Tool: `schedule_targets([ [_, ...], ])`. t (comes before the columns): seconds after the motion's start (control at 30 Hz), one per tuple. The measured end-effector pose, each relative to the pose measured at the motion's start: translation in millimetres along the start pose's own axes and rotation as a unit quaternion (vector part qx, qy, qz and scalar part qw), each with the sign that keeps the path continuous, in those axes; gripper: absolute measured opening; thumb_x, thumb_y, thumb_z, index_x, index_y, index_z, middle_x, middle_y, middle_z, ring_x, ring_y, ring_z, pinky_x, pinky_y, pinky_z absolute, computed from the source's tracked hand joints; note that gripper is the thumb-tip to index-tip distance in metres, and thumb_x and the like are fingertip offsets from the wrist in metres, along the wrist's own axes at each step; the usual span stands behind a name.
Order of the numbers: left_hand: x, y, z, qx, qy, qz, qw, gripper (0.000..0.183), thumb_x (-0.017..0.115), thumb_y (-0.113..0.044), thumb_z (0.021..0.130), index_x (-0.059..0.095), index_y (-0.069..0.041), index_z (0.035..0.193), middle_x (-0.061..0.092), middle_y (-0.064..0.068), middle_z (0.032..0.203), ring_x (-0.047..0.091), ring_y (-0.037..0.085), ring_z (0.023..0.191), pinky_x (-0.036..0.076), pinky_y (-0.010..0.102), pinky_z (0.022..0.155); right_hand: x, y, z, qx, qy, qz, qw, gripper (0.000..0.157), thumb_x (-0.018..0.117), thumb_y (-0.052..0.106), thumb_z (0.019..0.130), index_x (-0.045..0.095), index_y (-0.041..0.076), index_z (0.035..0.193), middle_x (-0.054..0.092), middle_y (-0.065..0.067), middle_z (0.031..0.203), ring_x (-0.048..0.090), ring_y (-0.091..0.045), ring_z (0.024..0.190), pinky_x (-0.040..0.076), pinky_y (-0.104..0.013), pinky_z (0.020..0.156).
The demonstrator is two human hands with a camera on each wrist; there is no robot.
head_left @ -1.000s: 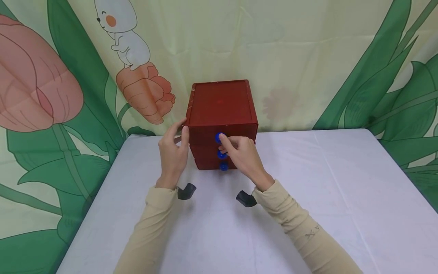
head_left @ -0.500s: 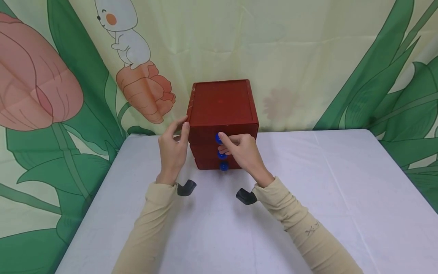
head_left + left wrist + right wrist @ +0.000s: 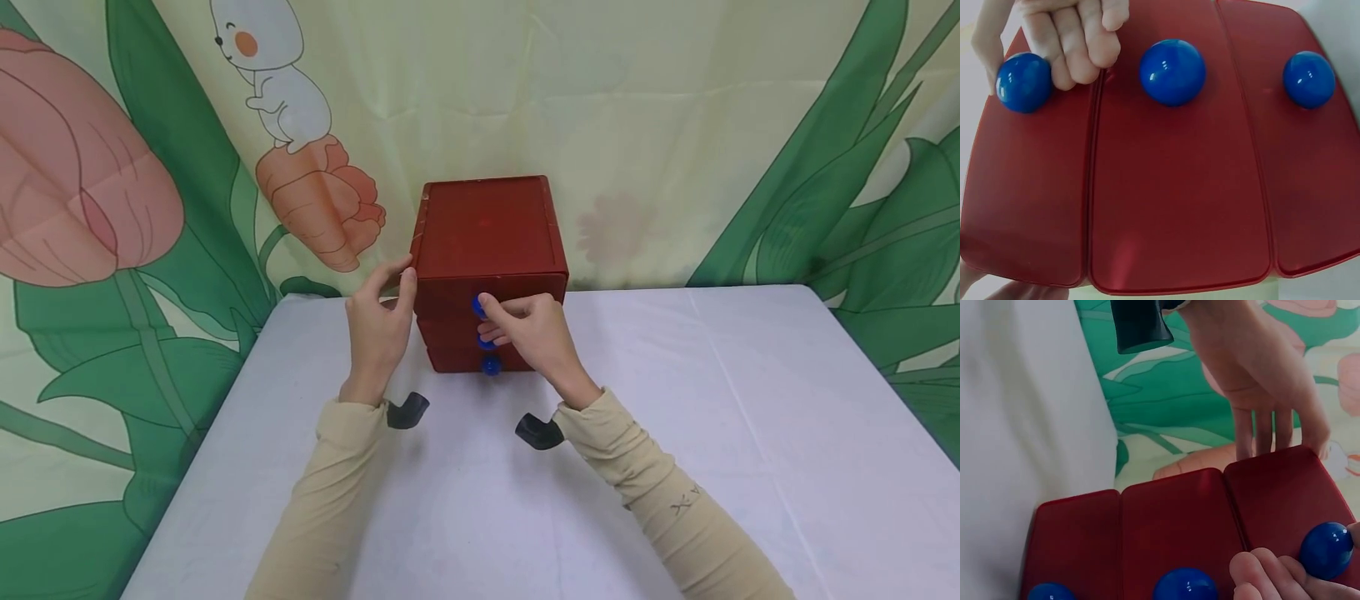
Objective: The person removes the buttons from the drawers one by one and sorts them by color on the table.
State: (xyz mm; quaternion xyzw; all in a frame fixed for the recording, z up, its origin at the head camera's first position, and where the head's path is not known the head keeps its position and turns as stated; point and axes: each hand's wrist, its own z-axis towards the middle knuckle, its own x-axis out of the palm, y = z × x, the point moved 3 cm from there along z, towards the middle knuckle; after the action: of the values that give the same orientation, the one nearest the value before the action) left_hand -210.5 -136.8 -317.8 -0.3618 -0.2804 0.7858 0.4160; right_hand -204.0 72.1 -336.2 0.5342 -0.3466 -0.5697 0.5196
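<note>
A small dark red cabinet (image 3: 483, 229) with three stacked drawers stands near the back of the table. Each drawer has a round blue knob. My right hand (image 3: 536, 329) pinches the top knob (image 3: 1024, 84) between thumb and index finger. Its other fingers are bent in front of the cabinet, beside the middle knob (image 3: 1172, 72). Below that, the bottom knob (image 3: 491, 365) is untouched. My left hand (image 3: 381, 329) rests at the cabinet's left side, fingers stretched along the wall and thumb at the front edge. All three drawer fronts (image 3: 1179, 187) look pushed in.
A white cloth covers the table (image 3: 750, 417). Right behind the cabinet hangs a curtain (image 3: 675, 167) printed with leaves, flowers and a rabbit. A black piece (image 3: 407, 411) sticks out at the left wrist, and a similar black piece (image 3: 538, 432) at the right wrist.
</note>
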Motion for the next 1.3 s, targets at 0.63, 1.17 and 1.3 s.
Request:
schedule_targets([
  [0.63,-2.8,-3.9,3.0,-0.009,0.017,-0.004,0.9998,0.031,0.058,-0.027,0.1,0.07,-0.011,0.125,0.073,0.005,0.117,0.069,0.016,0.1,0.058,0.019,0.072,-4.4,3.5,-9.3,0.001,0.011,-0.004,1.0,0.044,0.067,0.041,0.094,0.079,-0.001,0.094,0.076,-0.011,0.077,0.074,-0.032,0.074,0.061,-0.033,0.067],
  [1.17,-8.3,-0.2,5.1,-0.04,0.039,-0.014,0.9983,0.032,0.06,-0.03,0.099,0.069,-0.016,0.127,0.072,0.002,0.118,0.068,0.013,0.104,0.06,0.035,0.077,-4.9,7.0,-22.3,0.016,0.037,-0.025,0.999,0.046,0.067,0.043,0.093,0.078,-0.001,0.093,0.076,-0.009,0.078,0.074,-0.017,0.068,0.061,-0.039,0.07],
  [1.3,-9.3,1.9,6.0,-0.042,0.047,-0.028,0.9976,0.032,0.061,-0.031,0.099,0.069,-0.016,0.126,0.072,0.003,0.117,0.068,0.015,0.104,0.06,0.037,0.079,-3.7,6.8,-25.0,0.024,0.042,-0.017,0.999,0.044,0.067,0.042,0.093,0.079,0.0,0.095,0.076,-0.01,0.08,0.074,-0.017,0.07,0.061,-0.041,0.073],
])
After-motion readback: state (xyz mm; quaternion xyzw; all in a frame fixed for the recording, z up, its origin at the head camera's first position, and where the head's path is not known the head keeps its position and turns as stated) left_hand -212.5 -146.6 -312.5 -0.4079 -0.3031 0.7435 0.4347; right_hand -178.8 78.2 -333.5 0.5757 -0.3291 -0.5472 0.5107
